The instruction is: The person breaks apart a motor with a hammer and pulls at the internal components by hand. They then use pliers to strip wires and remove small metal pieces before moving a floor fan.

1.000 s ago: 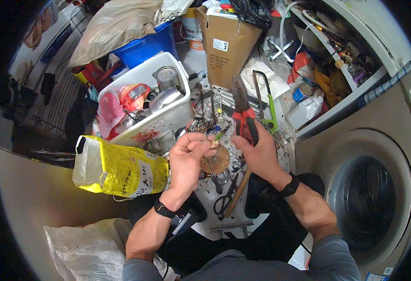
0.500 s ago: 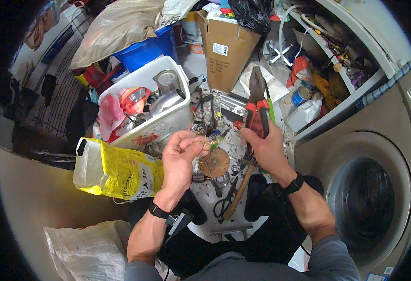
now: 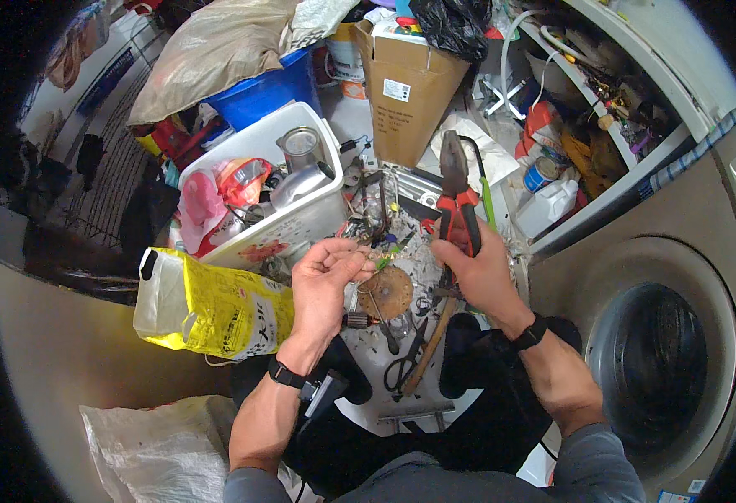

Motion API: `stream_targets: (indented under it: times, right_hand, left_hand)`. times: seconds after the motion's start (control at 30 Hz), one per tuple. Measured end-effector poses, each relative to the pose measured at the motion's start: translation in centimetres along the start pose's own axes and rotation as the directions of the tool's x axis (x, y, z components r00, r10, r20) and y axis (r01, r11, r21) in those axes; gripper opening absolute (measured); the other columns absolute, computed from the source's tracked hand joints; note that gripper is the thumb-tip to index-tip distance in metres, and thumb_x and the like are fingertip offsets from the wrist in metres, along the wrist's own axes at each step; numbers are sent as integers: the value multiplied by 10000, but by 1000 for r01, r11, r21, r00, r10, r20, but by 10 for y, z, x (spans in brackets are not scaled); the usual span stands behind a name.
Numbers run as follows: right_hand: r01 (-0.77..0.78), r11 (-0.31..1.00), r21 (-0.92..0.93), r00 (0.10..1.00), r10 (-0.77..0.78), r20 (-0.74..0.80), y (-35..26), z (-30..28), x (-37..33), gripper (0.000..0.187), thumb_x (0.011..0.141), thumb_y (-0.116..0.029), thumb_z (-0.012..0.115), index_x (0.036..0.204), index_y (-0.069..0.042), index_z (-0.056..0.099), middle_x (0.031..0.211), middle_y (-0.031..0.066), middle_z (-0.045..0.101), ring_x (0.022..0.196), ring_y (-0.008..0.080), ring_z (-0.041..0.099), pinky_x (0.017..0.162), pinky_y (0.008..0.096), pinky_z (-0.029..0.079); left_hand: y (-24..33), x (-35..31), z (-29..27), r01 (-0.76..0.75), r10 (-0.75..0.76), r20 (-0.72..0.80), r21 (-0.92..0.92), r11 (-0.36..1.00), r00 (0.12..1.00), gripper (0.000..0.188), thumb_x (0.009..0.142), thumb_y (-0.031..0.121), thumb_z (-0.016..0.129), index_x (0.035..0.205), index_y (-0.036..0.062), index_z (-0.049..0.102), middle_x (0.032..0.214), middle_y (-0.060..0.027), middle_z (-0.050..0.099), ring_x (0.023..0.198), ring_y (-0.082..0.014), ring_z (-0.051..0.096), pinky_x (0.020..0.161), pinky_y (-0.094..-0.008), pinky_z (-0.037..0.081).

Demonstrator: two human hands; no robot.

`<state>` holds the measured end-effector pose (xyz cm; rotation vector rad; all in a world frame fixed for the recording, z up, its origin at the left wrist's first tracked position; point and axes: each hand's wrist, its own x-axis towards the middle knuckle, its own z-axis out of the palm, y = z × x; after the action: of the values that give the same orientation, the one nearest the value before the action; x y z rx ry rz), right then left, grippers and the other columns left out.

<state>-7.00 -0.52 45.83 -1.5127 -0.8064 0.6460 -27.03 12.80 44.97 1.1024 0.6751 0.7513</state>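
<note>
In my right hand are pliers with red and black handles, their dark jaws pointing up and away from me. The fingers of my left hand pinch a small green piece with brass-coloured wire; its exact kind is too small to make out. The pliers' jaws are apart from that piece. Just below it on the cluttered floor lies a round brown disc. Nearer to me are dark scissors and a wooden-handled hammer.
A white bin of cans and plastic stands at the left, behind a yellow bag. Beyond are a blue tub and a tall cardboard box. A washing machine borders the right side, below a loaded shelf.
My right hand and the pliers have shifted slightly, with the jaws a little lower and further left. The left hand still pinches the small piece; its hanging wire loop shows less.
</note>
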Motion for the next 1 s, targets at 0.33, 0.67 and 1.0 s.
stream_targets:
  times: [0.33,0.67,1.0]
  right_hand:
    - [96,995,-18,993,-97,-67,-6,4,0,265,899,-96,744,1128,-13,639,849,3,641,745,85,581,678,266,490]
    - [135,991,-14,985,-136,-107,-15,-22,9,227,913,-65,718,1111,-6,623,859,-6,634,741,84,577,681,265,488]
    - [131,990,-56,986,-136,-99,-19,-14,0,261,896,-97,762,1109,-13,637,866,-12,629,764,74,554,685,257,469]
  left_hand:
    - [1,10,-21,-150,147,-64,-46,988,987,90,927,-29,687,1014,-19,670,1035,-185,739,835,-232,718,768,-336,594]
    - [15,9,-15,-141,127,-187,-59,988,974,110,948,-39,670,1056,-19,661,1084,-206,737,859,-246,736,764,-352,619]
    - [20,10,-16,-220,212,-184,-21,975,960,111,952,-46,662,1061,-26,668,1093,-193,736,901,-243,735,779,-338,616]
